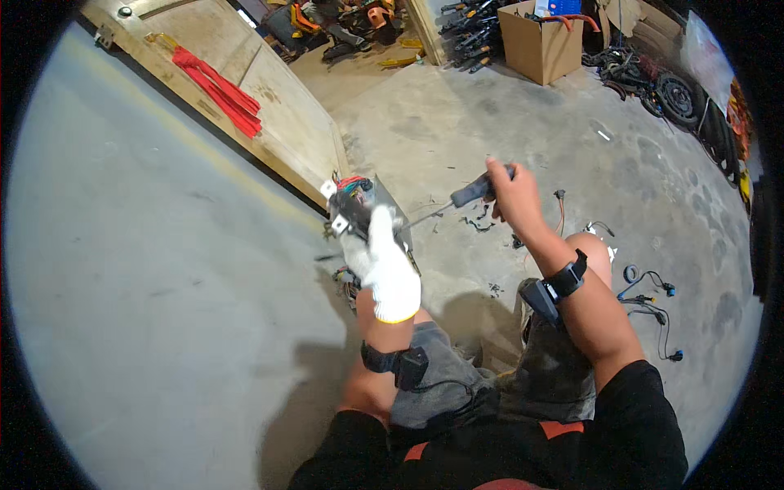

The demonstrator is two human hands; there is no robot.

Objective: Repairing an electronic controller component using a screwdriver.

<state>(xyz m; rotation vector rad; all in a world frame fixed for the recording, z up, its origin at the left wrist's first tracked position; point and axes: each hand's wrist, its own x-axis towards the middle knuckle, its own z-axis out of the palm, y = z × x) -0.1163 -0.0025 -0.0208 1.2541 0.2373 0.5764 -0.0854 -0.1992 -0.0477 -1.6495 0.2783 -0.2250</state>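
Note:
My left hand [388, 273], in a white knit glove with a yellow hem, grips a dark boxy part [353, 204] with pale metal tabs at its side. Red, green and other coloured wires [354, 184] bunch at its top. Its far face is partly hidden by the glove, and a flat grey plate stands along its right side. Bare and closed, my right hand [516, 196] holds a screwdriver [471, 194] by its dark grey handle. The shaft slants down left to the part near my gloved fingers; its tip is hidden there.
A wooden door [245, 90] with a red cloth strip [216, 90] leans open at upper left, beside a grey wall. Cables with connectors [653, 306] and a tape roll [630, 273] lie right of my knee. A cardboard box [541, 45] and a small wheel [676, 96] stand farther back.

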